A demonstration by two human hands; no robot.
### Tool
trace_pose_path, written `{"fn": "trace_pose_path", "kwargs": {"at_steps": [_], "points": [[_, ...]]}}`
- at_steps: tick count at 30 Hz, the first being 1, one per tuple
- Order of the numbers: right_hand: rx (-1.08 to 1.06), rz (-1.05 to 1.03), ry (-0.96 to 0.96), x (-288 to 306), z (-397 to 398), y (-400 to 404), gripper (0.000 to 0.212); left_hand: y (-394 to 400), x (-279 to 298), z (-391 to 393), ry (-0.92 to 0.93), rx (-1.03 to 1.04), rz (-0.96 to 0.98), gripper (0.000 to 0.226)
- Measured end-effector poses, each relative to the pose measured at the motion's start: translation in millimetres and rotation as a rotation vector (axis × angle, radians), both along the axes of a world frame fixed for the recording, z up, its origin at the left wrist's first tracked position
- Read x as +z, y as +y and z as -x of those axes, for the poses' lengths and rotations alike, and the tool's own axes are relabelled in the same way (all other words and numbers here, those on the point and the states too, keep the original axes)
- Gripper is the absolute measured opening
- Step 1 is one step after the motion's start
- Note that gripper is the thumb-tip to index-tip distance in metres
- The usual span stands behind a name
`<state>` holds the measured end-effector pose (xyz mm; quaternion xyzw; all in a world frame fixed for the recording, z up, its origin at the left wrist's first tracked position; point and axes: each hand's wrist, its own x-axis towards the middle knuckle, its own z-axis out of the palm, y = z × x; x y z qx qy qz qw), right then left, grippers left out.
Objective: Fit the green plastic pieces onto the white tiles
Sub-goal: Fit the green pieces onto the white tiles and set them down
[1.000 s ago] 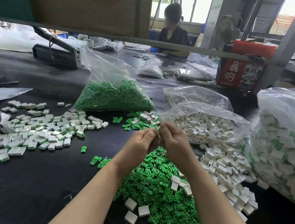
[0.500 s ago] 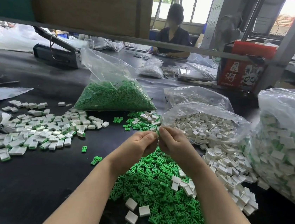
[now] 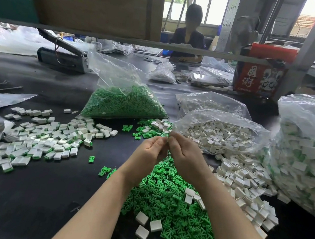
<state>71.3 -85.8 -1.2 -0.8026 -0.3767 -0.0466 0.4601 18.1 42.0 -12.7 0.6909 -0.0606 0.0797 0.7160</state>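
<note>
Below your hands: loose green pieces (image 3: 170, 203); white tiles (image 3: 243, 184) heaped right of them. Left hand (image 3: 149, 151) and right hand (image 3: 185, 156) pinch together, part between hidden. Risk: crooked press, piece slips into heap.

— Where can we pass?
— Over the bare table (image 3: 25, 202) at lower left.
— And ahead?
— The green pieces (image 3: 172, 209), white tiles (image 3: 244, 180) and bag of green pieces (image 3: 123, 103) block us; the big bag (image 3: 305, 156) walls our right.

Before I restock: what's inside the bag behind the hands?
The clear bag holds loose green pieces, heaped about halfway up. Whatever lies beneath the heap is covered.
</note>
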Motion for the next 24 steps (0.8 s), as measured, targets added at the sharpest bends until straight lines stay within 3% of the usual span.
{"fn": "trace_pose_path", "kwargs": {"at_steps": [4,7,13,17,21,24], "points": [[-0.045,0.233,-0.207,3.7,0.9,-3.0,0.012,0.9,-4.9,-1.4,0.028,-0.025,-0.019,0.03],[-0.07,0.193,-0.237,5.5,0.9,-1.7,0.01,0.8,-5.0,-5.9,0.026,-0.008,0.055,0.025],[-0.177,-0.096,0.211,12.0,-3.7,4.6,0.026,4.9,-3.3,-6.5,-0.121,0.145,-0.062,0.026],[-0.073,-0.235,0.611,13.8,-1.1,-0.7,0.056,3.1,-1.2,-6.4,-0.144,0.175,-0.037,0.029],[0.118,-0.221,0.785,9.2,-0.9,2.7,0.069,-2.6,-0.4,-7.5,-0.09,0.141,0.004,0.032],[0.182,-0.311,0.843,3.5,-1.8,9.1,0.067,-4.6,-0.2,-6.8,-0.075,0.134,0.004,0.026]]}}
